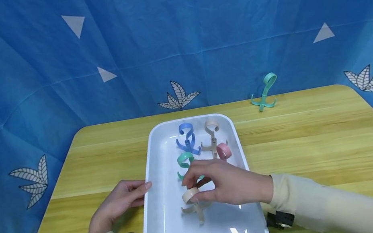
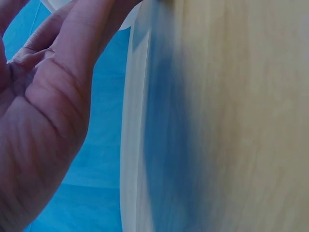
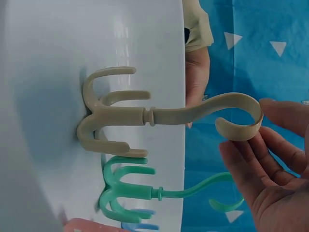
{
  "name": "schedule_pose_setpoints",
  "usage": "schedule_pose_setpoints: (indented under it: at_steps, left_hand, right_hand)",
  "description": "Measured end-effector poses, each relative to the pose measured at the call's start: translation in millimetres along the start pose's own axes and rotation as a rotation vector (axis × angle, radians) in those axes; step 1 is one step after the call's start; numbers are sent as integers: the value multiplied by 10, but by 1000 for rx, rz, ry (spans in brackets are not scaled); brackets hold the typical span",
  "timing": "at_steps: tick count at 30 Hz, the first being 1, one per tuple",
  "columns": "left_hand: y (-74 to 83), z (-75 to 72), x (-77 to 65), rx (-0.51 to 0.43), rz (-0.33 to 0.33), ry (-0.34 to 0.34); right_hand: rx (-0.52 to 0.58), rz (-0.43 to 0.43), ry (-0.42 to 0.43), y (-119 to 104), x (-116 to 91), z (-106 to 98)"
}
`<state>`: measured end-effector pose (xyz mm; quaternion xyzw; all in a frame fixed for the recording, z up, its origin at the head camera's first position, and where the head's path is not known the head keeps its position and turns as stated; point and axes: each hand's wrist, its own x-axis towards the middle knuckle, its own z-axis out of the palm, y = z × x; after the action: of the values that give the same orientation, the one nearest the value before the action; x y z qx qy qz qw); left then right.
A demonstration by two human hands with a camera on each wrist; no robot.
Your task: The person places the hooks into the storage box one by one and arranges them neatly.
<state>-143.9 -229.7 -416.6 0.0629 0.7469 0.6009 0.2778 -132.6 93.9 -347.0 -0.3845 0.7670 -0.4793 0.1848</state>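
Observation:
In the head view, my right hand [image 1: 227, 179] pinches the curled top of a beige swivel hook [image 1: 190, 195] between thumb and fingers. The hook stands upright in the white tray [image 1: 173, 232], its several prongs down at the tray floor in the right wrist view. My left hand [image 1: 123, 202] holds the tray's left rim, thumb over the edge and fingers outside it. Just beyond the right hand is a green hook [image 1: 185, 159], partly hidden by it. A pink hook [image 1: 224, 151], a blue hook [image 1: 187, 140] and another beige hook [image 1: 213, 138] stand farther back in the tray.
Another green hook [image 1: 264, 94] stands on the wooden table [image 1: 307, 142] near its back edge, right of the tray. A blue cloth [image 1: 229, 16] with white triangles and leaf prints hangs behind the table and at its sides.

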Motion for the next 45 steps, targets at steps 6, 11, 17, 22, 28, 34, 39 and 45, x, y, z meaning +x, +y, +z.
schedule_pose_setpoints:
  at_steps: [6, 11, 17, 22, 28, 34, 39, 45]
  left_hand:
    - [10, 4, 3, -2, 3, -5]
    - [3, 1, 13, 5, 1, -5]
    - [-15, -5, 22, 10, -2, -13]
    - [-15, -4, 25, 0, -6, -14]
    - [-7, -9, 20, -14, -10, -14]
    - [-13, -24, 1, -2, -7, -18]
    - [-33, -17, -6, -11, 3, -23]
    - [-34, -6, 3, -13, 0, -8]
  right_hand:
    - [15, -38, 29, -13, -47, -42]
    - [20, -71, 65, -23, -101, -96]
    - [-33, -82, 100, -17, -189, -215]
    - [-20, -68, 140, 8, -277, -337]
    - [-37, -53, 213, 4, -420, -486]
    - [-68, -34, 315, 43, -610, -647]
    - [-61, 28, 349, 114, -747, -741]
    - [-73, 60, 404, 177, -841, -812]
